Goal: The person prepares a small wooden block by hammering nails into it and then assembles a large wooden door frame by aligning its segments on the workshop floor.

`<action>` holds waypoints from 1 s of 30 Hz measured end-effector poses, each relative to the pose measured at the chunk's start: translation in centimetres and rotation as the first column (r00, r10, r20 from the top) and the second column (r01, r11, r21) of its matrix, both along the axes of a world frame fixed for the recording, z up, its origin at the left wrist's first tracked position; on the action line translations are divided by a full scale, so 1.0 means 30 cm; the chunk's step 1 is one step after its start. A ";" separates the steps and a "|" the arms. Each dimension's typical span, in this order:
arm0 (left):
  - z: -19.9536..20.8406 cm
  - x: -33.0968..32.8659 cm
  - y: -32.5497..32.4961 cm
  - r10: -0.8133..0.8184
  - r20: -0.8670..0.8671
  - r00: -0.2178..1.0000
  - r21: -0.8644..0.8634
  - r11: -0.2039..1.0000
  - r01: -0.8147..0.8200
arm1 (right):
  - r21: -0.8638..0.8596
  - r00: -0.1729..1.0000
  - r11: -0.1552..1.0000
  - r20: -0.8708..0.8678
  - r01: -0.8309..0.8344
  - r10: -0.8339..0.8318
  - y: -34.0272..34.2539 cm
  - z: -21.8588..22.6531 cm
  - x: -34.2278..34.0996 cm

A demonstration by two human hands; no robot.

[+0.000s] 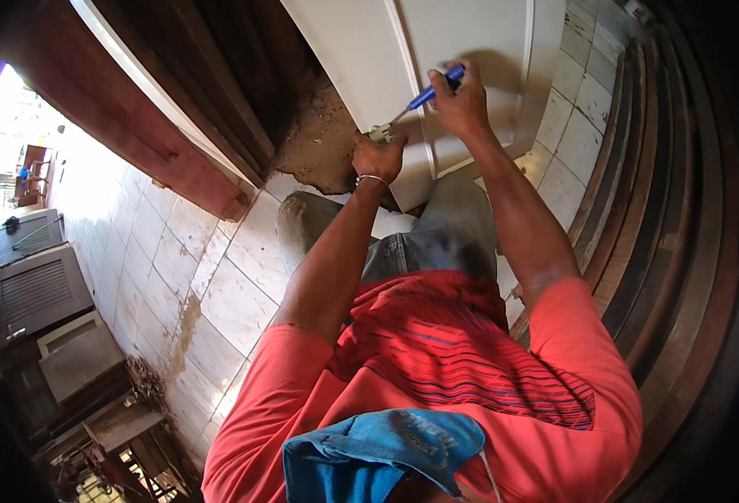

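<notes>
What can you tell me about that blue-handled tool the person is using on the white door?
The screwdriver has a bright blue handle, plastic by the look of it, and a thin silvery metal shaft. It lies slanted, handle up and to the right, tip down and to the left. The right hand grips the handle; the left hand is closed around a small metal fitting where the tip meets the edge of the white door panel.

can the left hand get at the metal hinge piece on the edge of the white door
Probably yes: the left hand already rests at the metal hinge piece on the white door, nothing between them; the right hand holds the blue-handled screwdriver.
</notes>
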State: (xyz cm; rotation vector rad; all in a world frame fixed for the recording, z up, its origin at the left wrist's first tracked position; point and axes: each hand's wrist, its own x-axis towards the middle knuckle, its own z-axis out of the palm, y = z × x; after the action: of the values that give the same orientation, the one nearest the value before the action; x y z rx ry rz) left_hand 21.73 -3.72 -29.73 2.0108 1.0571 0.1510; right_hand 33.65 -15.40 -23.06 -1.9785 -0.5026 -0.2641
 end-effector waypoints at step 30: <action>-0.112 -0.005 0.081 -0.019 0.051 0.999 0.005 1.000 0.019 | 0.516 0.947 0.844 -0.319 0.143 0.034 -0.032 -0.176 -0.188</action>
State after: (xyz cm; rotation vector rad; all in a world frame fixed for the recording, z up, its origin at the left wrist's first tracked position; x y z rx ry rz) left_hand 21.59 -1.29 -33.09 2.0101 1.0059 0.1939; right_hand 28.00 -16.36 -28.34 -1.4450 -0.1346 -0.0988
